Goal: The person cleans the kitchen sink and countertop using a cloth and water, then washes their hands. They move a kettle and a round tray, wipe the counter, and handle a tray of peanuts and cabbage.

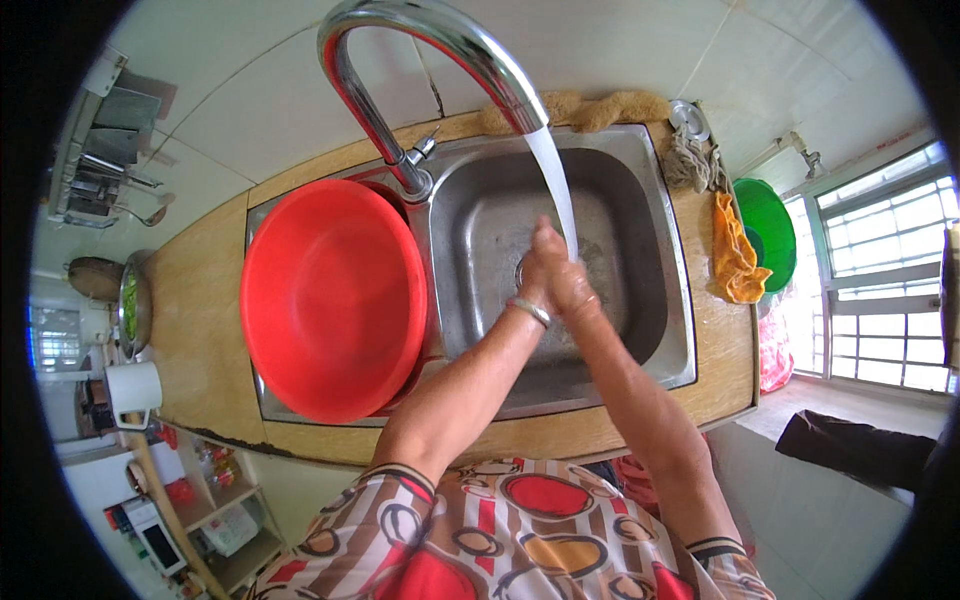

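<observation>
Water runs in a thick stream from the chrome gooseneck faucet (pixel 525 112) down onto my hands, which are pressed together above the stainless steel sink basin (pixel 630 225). My left hand (pixel 540 274) has a pale bangle at its wrist. My right hand (pixel 574 286) is wet and lies against the left one, under the stream. No object shows between them, though the overlapping palms and fingers are partly hidden and blurred. A large red plastic basin (pixel 334 300) stands just left of the sink bowl, with nothing visible inside it.
An orange cloth (pixel 735 255) and a grey rag (pixel 690 161) lie on the counter's right side, near a green basin (pixel 772 232). Tan cloth (pixel 615 111) lies behind the sink. At the far left are a white mug (pixel 133 386) and a metal bowl of greens (pixel 131 304).
</observation>
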The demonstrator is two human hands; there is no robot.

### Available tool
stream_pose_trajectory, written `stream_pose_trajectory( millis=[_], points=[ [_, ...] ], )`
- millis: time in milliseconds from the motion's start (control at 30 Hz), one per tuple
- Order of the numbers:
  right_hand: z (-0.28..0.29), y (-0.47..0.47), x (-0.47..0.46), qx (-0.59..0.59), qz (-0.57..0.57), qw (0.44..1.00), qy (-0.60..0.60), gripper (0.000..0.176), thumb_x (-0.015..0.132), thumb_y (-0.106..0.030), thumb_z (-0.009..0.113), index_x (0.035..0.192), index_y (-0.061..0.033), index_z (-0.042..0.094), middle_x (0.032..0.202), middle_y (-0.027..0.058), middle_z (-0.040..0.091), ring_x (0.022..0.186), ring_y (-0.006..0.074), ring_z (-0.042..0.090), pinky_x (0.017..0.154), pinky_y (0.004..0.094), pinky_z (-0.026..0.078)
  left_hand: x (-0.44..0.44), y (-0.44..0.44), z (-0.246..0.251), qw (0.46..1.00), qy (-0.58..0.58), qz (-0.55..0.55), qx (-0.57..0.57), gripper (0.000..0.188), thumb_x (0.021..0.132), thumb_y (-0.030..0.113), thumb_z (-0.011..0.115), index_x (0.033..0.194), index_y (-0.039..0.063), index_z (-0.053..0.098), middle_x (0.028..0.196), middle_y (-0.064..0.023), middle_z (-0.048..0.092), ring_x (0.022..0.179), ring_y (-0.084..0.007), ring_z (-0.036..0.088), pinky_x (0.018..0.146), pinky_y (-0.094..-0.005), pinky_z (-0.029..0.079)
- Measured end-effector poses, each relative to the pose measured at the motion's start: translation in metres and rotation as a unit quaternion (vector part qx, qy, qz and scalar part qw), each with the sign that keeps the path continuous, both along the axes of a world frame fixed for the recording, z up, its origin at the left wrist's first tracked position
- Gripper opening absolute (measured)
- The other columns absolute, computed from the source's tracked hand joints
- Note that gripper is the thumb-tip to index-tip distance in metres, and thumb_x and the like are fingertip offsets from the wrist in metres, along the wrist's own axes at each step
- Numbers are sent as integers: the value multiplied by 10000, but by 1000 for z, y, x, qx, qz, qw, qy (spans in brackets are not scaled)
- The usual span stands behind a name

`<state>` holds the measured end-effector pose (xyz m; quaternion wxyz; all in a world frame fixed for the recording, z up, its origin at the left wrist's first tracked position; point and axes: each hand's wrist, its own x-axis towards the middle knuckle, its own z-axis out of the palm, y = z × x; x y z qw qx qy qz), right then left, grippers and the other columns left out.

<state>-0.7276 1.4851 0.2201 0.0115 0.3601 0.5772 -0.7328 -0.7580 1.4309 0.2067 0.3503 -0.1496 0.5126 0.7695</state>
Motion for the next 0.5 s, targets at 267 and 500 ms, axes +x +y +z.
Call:
stream_pose_trajectory(
  millis=[267,500],
  points=[
    [-10,-27,8,79,12,995,63,704,913,-537,450,1326,33,434,1224,146,518,1153,220,481,980,314,374,-26,-6,-29,994,-55,-34,84,566,882,476,501,1316,113,491,1196,-83,499,1119,-189,425,957,-356,364],
    [-13,24,4,258,189,947,8,493,920,-348,493,1326,-70,484,1113,122,612,951,194,579,872,358,449,24,11,-6,981,-92,44,163,365,908,487,497,956,127,533,856,-12,570,828,-161,574,732,-336,488]
  ],
)
